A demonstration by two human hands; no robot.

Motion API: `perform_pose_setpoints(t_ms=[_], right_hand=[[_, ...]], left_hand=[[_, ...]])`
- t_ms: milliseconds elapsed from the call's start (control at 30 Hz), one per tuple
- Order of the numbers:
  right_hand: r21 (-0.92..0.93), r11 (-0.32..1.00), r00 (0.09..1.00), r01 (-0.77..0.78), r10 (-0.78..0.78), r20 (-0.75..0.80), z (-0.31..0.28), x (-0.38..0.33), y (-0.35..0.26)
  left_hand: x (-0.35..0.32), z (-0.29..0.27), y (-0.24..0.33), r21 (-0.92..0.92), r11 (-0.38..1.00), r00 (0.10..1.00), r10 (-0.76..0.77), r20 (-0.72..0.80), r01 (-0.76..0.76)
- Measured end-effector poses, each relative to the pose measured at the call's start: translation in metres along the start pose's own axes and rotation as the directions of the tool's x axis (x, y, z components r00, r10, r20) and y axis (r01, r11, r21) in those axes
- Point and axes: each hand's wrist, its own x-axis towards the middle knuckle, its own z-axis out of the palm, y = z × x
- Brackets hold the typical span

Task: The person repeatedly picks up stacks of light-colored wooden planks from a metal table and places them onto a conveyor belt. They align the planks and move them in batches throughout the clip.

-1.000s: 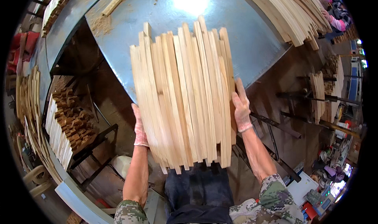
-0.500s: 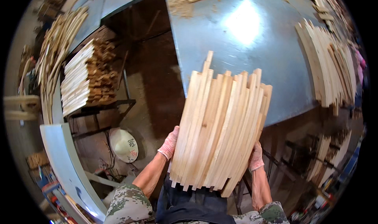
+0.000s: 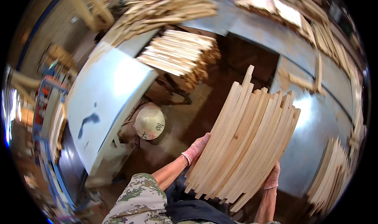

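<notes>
Between my gloved hands I carry a wide bundle of pale wooden strips [image 3: 244, 141], pressed side by side with uneven ends. One strip sticks out past the others at the far end. My left hand [image 3: 197, 148] grips the bundle's left edge, thumb on the side and the fingers mostly hidden beneath. At the right edge my right hand [image 3: 272, 176] clasps it, its fingers largely out of sight behind the wood. Both gloves are pinkish and knitted. The bundle hangs in front of my body, over the floor and the near edge of the metal table [image 3: 311, 145].
A stack of wooden strips [image 3: 177, 50] stands beyond a pale blue metal table [image 3: 110, 90] on the left. A conical white hat-like cover [image 3: 150, 122] sits low beside that table. More loose strips [image 3: 165, 11] lie at the back, and another bundle [image 3: 328, 173] at the right.
My view has swung left, bringing the pale blue table and stacked strips further into sight. The bundle, still in both hands, has come away from the metal table and appears further right.
</notes>
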Motion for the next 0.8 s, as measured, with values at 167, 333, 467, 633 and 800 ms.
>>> perform_pose_setpoints(t_ms=[167,333,467,633,800], right_hand=[[-0.100,0.995,0.975,-0.008,0.030,0.222,0.154,0.030,-0.038],[-0.218,0.975,0.859,-0.041,0.146,0.491,0.333,0.049,-0.004],[-0.370,0.929,0.762,-0.017,0.252,0.597,0.474,0.048,0.052],[-0.508,0.861,0.532,-0.021,0.440,0.723,0.648,0.036,0.150],[-0.654,0.756,0.475,0.026,0.566,0.674,0.781,0.012,0.249]], left_hand=[[-0.102,-0.062,0.071,-0.131,0.966,0.968,0.204,-0.145,-0.223],[-0.183,-0.183,0.107,-0.252,0.903,0.912,0.263,-0.314,-0.347],[-0.249,-0.286,0.126,-0.407,0.809,0.878,0.259,-0.402,-0.424],[-0.300,-0.416,0.106,-0.511,0.709,0.827,0.183,-0.532,-0.486],[-0.332,-0.505,0.096,-0.452,0.649,0.712,0.201,-0.673,-0.611]])
